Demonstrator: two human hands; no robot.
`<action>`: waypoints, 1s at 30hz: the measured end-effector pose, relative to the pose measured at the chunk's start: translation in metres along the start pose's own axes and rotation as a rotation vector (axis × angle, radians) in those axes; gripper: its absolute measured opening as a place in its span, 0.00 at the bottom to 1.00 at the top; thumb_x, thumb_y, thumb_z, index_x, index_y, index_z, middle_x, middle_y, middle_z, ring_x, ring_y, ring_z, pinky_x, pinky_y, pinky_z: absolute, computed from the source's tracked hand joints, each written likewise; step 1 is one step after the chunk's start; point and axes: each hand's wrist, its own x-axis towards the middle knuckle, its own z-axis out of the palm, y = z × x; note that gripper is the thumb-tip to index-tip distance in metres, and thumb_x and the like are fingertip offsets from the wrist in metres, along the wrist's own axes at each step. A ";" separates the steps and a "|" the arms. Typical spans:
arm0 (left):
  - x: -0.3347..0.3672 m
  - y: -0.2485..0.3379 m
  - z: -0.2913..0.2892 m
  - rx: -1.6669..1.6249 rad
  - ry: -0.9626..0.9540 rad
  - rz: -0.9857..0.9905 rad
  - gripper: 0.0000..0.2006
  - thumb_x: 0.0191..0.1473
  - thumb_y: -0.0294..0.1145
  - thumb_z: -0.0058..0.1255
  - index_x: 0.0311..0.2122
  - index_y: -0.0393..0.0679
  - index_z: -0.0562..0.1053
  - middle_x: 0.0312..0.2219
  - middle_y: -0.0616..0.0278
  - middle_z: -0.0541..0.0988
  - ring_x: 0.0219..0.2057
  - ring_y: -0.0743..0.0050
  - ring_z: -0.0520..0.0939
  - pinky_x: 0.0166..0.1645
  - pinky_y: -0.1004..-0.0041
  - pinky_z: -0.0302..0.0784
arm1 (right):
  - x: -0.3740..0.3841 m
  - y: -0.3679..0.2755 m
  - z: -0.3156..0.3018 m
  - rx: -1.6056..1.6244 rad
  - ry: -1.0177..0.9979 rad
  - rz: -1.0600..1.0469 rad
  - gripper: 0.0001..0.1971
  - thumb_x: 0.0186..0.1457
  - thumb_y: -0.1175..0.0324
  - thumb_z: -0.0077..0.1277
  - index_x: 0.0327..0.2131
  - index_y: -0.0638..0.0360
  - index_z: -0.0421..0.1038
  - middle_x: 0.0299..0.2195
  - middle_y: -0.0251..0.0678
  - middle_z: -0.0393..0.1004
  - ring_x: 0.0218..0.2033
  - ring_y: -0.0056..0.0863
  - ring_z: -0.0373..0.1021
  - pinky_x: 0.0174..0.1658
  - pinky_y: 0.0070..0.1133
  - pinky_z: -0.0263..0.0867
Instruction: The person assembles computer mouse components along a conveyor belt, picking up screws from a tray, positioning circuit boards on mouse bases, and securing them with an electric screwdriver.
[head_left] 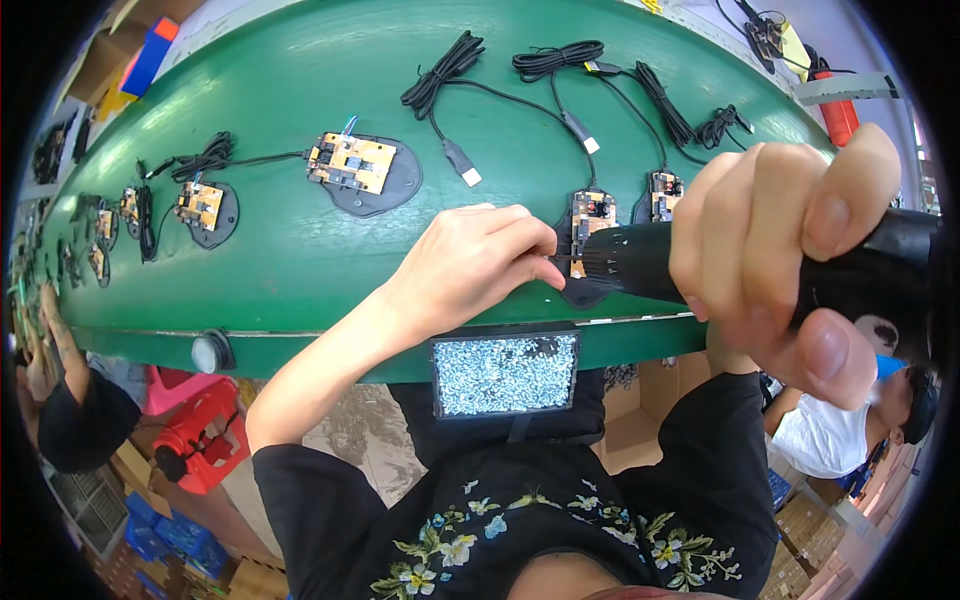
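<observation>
My right hand (765,240) is wrapped round a thick black electric screwdriver (640,260), held nearly level and close to the camera. Its narrow end points left, over a mouse's orange circuit board (594,208) on a black base (583,295). At that end, my left hand (478,255) has thumb and forefinger pinched together; whatever lies between them is too small to make out. The screwdriver hides part of the board. Just below the left hand, a black tray (434,385) of small silvery screws sits at the table's front edge.
On the green table (300,270), another mouse board (350,162) lies to the left and one (664,192) to the right, with coiled black cables (445,70) behind. More boards stretch leftward. Co-workers sit at both sides. A red stool (205,440) stands at lower left.
</observation>
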 end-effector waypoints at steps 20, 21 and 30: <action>-0.014 -0.010 -0.025 0.146 0.049 0.130 0.12 0.40 0.24 0.71 0.31 0.39 0.78 0.26 0.62 0.80 0.26 0.61 0.82 0.30 0.67 0.77 | 0.020 0.009 0.012 -0.015 0.019 -0.059 0.21 0.52 0.66 0.57 0.47 0.56 0.59 0.22 0.23 0.69 0.17 0.15 0.69 0.22 0.14 0.69; -0.014 -0.010 -0.026 0.146 0.049 0.129 0.12 0.40 0.24 0.71 0.31 0.39 0.78 0.26 0.62 0.80 0.26 0.61 0.82 0.30 0.67 0.77 | 0.021 0.009 0.013 -0.012 0.022 -0.057 0.21 0.52 0.66 0.57 0.46 0.56 0.59 0.22 0.23 0.69 0.17 0.15 0.69 0.22 0.14 0.69; -0.023 -0.014 -0.033 0.143 0.032 0.128 0.12 0.41 0.25 0.70 0.33 0.40 0.79 0.26 0.63 0.79 0.25 0.62 0.81 0.30 0.67 0.76 | 0.025 0.016 0.021 -0.007 0.059 -0.083 0.21 0.51 0.66 0.57 0.46 0.56 0.60 0.21 0.23 0.69 0.17 0.14 0.69 0.22 0.13 0.69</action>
